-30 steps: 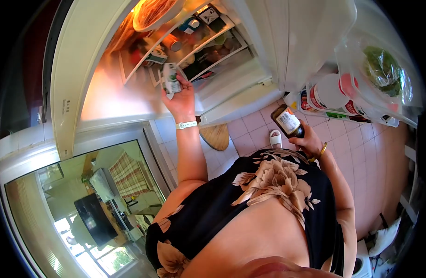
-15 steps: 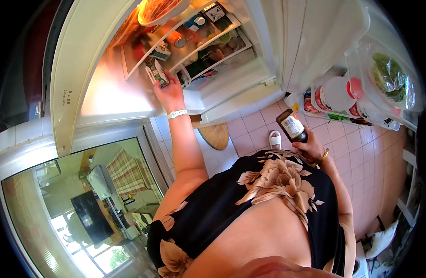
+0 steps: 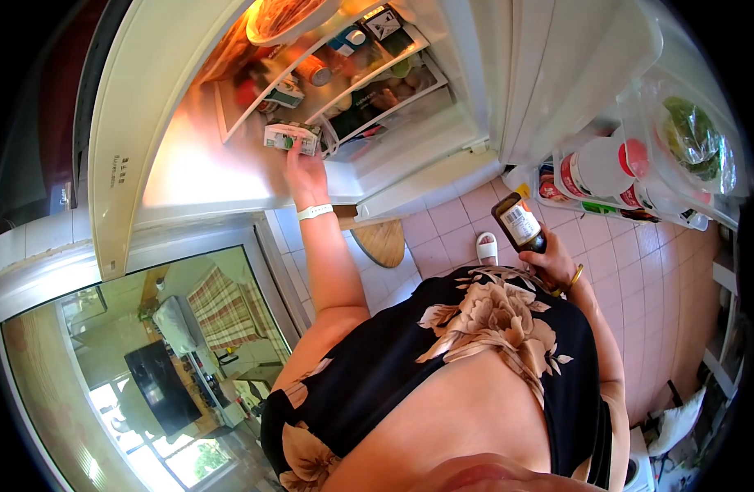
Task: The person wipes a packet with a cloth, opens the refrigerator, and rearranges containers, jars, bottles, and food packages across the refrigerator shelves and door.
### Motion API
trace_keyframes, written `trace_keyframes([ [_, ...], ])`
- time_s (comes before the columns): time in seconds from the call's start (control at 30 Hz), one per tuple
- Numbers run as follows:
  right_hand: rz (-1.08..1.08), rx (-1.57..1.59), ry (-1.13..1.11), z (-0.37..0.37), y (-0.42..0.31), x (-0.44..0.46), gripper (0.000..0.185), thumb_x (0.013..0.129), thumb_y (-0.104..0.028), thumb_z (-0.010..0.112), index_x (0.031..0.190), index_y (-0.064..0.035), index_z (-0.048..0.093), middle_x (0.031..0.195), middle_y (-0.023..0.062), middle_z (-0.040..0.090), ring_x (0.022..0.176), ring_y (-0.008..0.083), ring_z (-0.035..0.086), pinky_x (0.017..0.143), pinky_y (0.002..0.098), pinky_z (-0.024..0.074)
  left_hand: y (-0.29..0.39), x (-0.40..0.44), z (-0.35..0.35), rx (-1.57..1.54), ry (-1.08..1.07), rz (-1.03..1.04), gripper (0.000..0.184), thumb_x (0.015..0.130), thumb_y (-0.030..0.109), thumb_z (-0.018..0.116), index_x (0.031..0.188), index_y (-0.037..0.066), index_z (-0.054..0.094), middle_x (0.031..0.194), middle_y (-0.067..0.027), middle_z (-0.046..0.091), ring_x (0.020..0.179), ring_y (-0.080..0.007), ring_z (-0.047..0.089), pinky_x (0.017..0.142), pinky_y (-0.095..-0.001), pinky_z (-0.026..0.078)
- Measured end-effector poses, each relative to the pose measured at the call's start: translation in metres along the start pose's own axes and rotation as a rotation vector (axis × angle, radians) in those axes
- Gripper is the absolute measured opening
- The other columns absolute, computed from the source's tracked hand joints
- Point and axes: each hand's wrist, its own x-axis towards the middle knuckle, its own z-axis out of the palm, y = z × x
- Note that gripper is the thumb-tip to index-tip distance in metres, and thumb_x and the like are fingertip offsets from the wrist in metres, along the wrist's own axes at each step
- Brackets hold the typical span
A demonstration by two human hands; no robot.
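Observation:
My left hand [image 3: 306, 174] reaches into the open fridge, its fingers closed on a small white-and-green drink carton [image 3: 288, 138]. The carton lies sideways in front of the lower shelf, and its far side is hidden. Behind it another carton [image 3: 287, 92] and an orange can [image 3: 315, 70] sit on a shelf. Out to the right, my right hand [image 3: 551, 264] grips a dark brown glass bottle [image 3: 506, 207] with a white label [image 3: 521, 225]. The bottle is tilted, and the hand wraps round its lower end.
The fridge door [image 3: 545, 90] stands open on the right, its racks holding a red-capped container [image 3: 597, 168] and bagged greens [image 3: 688, 139]. A blue-and-white carton [image 3: 347, 41] is deeper inside. Below are a wooden board [image 3: 379, 242] and tiled floor [image 3: 615, 287].
In my left hand the carton has turned from steeply slanted to nearly level across the view. My right hand and the bottle have hardly moved.

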Motion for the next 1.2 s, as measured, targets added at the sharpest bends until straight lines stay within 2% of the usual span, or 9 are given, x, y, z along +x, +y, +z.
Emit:
trace_keyframes([
  [0.2,0.007,-0.019,0.009,0.003,-0.001,0.000,0.065,0.077,-0.011,0.082,0.130,0.0038,0.048,0.091,0.0071,0.064,0.058,0.0099,0.058,0.048,0.0248,0.0511,0.004,0.023,0.033,0.618,0.155,0.467,0.076,0.076,-0.020,0.067,0.144,0.001,0.040,0.139,-0.0145,0.053,0.125,-0.0255,0.054,0.108,-0.0370,0.045],
  [0.5,-0.082,-0.139,0.055,-0.003,0.027,0.003,0.067,0.076,-0.014,0.081,0.132,0.0025,0.047,0.087,0.0050,0.061,0.059,0.0099,0.057,0.050,0.0249,0.0499,-0.006,0.105,-0.023,0.973,0.296,0.642,0.076,0.078,-0.008,0.076,0.144,-0.006,0.038,0.138,-0.0223,0.053,0.120,-0.0314,0.059,0.102,-0.0382,0.050],
  [0.57,-0.018,-0.253,0.076,-0.005,0.021,0.001,0.076,0.071,-0.032,0.085,0.132,0.0025,0.054,0.104,0.0100,0.069,0.095,0.0188,0.064,0.089,0.0338,0.0519,-0.011,0.108,-0.024,1.066,0.328,0.705,0.072,0.078,-0.004,0.080,0.140,-0.006,0.044,0.133,-0.0225,0.058,0.118,-0.0334,0.062,0.100,-0.0389,0.051],
  [0.67,-0.001,-0.112,0.064,-0.002,0.019,-0.004,0.068,0.076,-0.023,0.084,0.133,0.0004,0.054,0.094,0.0072,0.067,0.081,0.0158,0.063,0.077,0.0315,0.0539,-0.021,0.092,-0.018,1.134,0.292,0.726,0.089,0.078,0.000,0.081,0.148,-0.012,0.028,0.148,-0.0275,0.041,0.137,-0.0369,0.045,0.117,-0.0435,0.035],
  [0.7,-0.273,-0.190,0.124,-0.006,0.049,0.008,0.067,0.078,-0.018,0.083,0.134,0.0006,0.052,0.086,0.0047,0.064,0.064,0.0107,0.058,0.059,0.0274,0.0513,-0.025,0.078,-0.009,1.174,0.308,0.763,0.090,0.079,0.001,0.080,0.149,-0.013,0.026,0.151,-0.0283,0.037,0.140,-0.0379,0.040,0.119,-0.0433,0.029],
  [0.77,-0.065,-0.085,0.110,0.000,0.026,-0.005,0.067,0.078,-0.018,0.083,0.133,0.0011,0.049,0.083,0.0039,0.062,0.054,0.0070,0.054,0.047,0.0240,0.0455,-0.033,0.046,0.000,1.434,0.447,0.865,0.083,0.083,0.004,0.074,0.149,-0.012,0.026,0.154,-0.0293,0.032,0.143,-0.0404,0.033,0.121,-0.0453,0.024],
  [0.93,0.046,-0.135,0.132,-0.003,0.023,-0.011,0.064,0.078,-0.020,0.083,0.129,0.0011,0.050,0.082,0.0043,0.062,0.054,0.0073,0.055,0.046,0.0239,0.0456,-0.054,-0.001,0.028,1.397,0.148,0.841,0.061,0.090,0.002,0.064,0.143,-0.009,0.038,0.153,-0.0286,0.035,0.141,-0.0413,0.037,0.116,-0.0495,0.030],
  [1.0,-0.021,-0.086,0.142,-0.001,0.030,-0.010,0.061,0.079,-0.020,0.083,0.126,0.0016,0.051,0.082,0.0045,0.062,0.054,0.0075,0.055,0.046,0.0241,0.0457,-0.049,0.002,0.067,1.470,-0.376,0.965,0.052,0.093,0.006,0.061,0.140,-0.008,0.045,0.148,-0.0275,0.043,0.138,-0.0433,0.040,0.115,-0.0492,0.032],
  [1.2,0.012,0.002,0.127,0.009,0.023,-0.018,0.057,0.078,-0.017,0.084,0.122,0.0021,0.053,0.079,0.0029,0.061,0.055,0.0090,0.056,0.047,0.0246,0.0457,-0.063,0.109,0.152,1.686,-0.476,0.881,0.051,0.100,0.030,0.056,0.132,-0.009,0.051,0.134,-0.0343,0.052,0.124,-0.0481,0.050,0.105,-0.0482,0.041],
])
